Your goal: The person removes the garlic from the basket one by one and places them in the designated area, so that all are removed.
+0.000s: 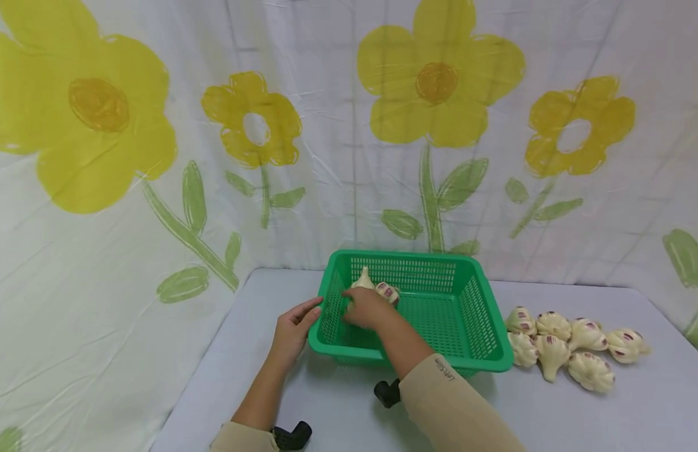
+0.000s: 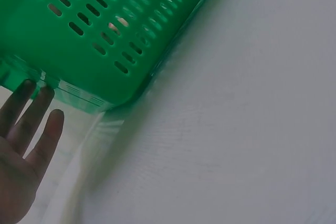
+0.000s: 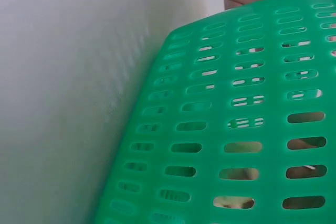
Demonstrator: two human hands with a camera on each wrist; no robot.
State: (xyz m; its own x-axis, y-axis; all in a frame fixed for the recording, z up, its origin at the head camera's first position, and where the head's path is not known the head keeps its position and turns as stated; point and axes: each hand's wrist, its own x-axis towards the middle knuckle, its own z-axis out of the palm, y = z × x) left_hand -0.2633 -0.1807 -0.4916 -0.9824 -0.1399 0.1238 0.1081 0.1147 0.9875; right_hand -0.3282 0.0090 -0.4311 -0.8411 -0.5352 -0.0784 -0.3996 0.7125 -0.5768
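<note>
A green plastic basket (image 1: 411, 363) with slotted walls stands on the table. My left hand (image 1: 290, 333) is at its left side, thumb and fingertips at the rim; the left wrist view shows straight fingers (image 2: 32, 124) touching near a basket corner. My right hand (image 1: 367, 309) reaches over the front rim into the basket's left part, fingers bent downward. Just beyond it lie two garlic bulbs, one pale with its stem up (image 1: 364, 278) and one purple-streaked (image 1: 387, 292). In the right wrist view the slotted wall (image 3: 210, 124) mostly hides this hand; I cannot tell whether it holds a bulb.
Several purple-marked garlic bulbs (image 1: 553, 353) lie grouped on the white table (image 1: 558, 420), right of the basket. A white curtain (image 1: 326, 207) printed with yellow flowers hangs behind the table. Dark wrist-worn devices (image 1: 292, 435) show below both forearms.
</note>
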